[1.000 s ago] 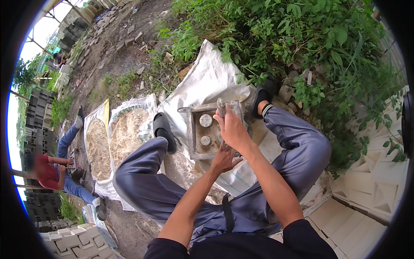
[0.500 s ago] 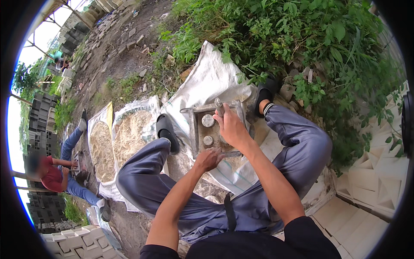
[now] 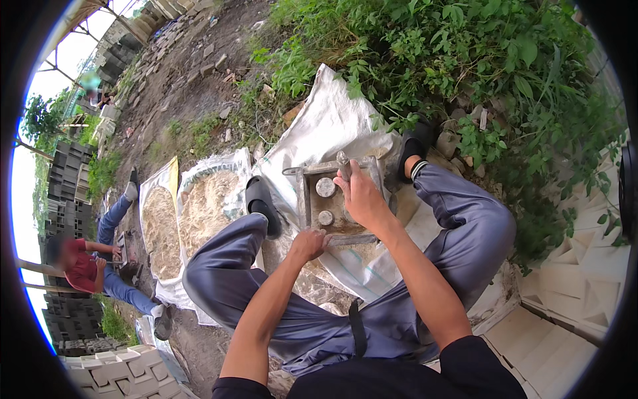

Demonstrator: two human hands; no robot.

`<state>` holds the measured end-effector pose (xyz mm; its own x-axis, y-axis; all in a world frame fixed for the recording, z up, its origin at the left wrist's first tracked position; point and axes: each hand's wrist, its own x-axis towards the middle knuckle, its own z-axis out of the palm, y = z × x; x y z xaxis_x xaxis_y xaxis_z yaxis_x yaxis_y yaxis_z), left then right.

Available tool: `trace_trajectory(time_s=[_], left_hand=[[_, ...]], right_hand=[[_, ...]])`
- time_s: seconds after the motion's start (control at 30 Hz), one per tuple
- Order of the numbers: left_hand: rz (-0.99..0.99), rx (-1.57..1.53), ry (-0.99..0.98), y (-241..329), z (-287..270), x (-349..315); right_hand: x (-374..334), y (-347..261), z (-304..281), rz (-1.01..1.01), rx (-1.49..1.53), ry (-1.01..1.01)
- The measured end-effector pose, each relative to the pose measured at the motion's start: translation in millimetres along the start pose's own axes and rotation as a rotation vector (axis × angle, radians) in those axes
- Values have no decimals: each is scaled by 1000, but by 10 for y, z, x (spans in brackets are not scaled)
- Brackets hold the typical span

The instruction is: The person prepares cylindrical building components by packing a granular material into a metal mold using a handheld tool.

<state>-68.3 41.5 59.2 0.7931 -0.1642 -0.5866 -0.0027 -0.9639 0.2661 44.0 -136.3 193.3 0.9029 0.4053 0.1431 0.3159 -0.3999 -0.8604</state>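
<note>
We sit on the ground with our knees spread, and between our feet lies a square metal mould (image 3: pixel 335 199) resting on a white sack (image 3: pixel 319 133) spread over the dirt. From the centre of the view, the mould sits at about twelve o'clock, just above our hands. Inside the mould we see two round plugs (image 3: pixel 325 187), one above the other, on its left half.

Our right hand (image 3: pixel 362 196) reaches over the right part of the mould and is closed around a short grey tool (image 3: pixel 343 163), whose top end sticks up past our fingers at the far edge of the mould. Our left hand (image 3: pixel 309 245) lies at the near edge of the mould, at about six o'clock from it, its fingers curled down against the rim; we cannot tell whether it grips anything.

A black sandal (image 3: pixel 262 203) on our left foot sits just beside the mould at nine o'clock from it, and our right foot in a black shoe (image 3: pixel 415 143) rests at two o'clock from it, near the green weeds (image 3: pixel 432 60).

At nine o'clock in the view two open sacks of straw-like fibre (image 3: pixel 199 206) lie side by side on the ground. Further out at eight o'clock another person in a red shirt (image 3: pixel 83 266) sits. Pale cast blocks (image 3: pixel 571 279) are stacked at four o'clock.
</note>
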Motion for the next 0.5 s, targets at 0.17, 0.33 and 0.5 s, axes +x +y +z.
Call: trace_trajectory(time_s=[0.17,0.33,0.5], left_hand=[[125,469,447,-325,165,105],[150,492,565,-125,337,186],[-173,6,165,176,481,297]], right_hand=[[14,-74,16,20,-16,-8],[12,-17,39,-26,-7,29],[47,-124,31,-41,34,18]])
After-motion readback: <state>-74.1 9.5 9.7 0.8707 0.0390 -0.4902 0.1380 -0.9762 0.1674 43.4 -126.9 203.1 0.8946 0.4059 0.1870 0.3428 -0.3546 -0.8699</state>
